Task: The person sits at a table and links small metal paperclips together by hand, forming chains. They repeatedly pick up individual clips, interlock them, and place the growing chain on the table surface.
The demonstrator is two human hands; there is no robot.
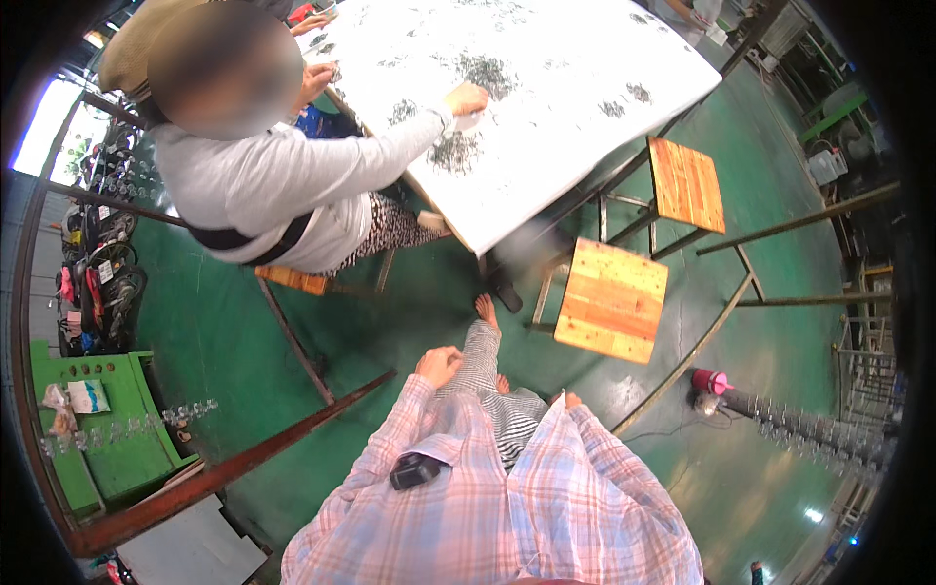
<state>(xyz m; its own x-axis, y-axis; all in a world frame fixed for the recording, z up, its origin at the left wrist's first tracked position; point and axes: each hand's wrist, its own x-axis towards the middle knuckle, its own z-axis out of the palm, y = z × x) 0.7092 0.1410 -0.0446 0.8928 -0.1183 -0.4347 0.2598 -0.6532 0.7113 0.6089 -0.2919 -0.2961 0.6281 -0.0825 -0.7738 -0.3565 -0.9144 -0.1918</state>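
Note:
I am standing and looking down at my pink plaid shirt and striped trousers. My left hand (439, 366) hangs by my hip with its fingers curled in, holding nothing that I can see. Only a fingertip or knuckle of my right hand (572, 399) shows past the plaid cuff, so its state is hidden. My bare foot (486, 310) steps forward on the green floor. A small black device (416, 471) is clipped to my chest. A wooden stool (612, 297) stands just ahead of my right side.
A person in a grey top sits at a white table (585, 58) strewn with dark small pieces, one hand (466, 97) on it. A second wooden stool (687, 183) stands behind. A red steel beam (244, 458) and green bench (107, 429) lie left.

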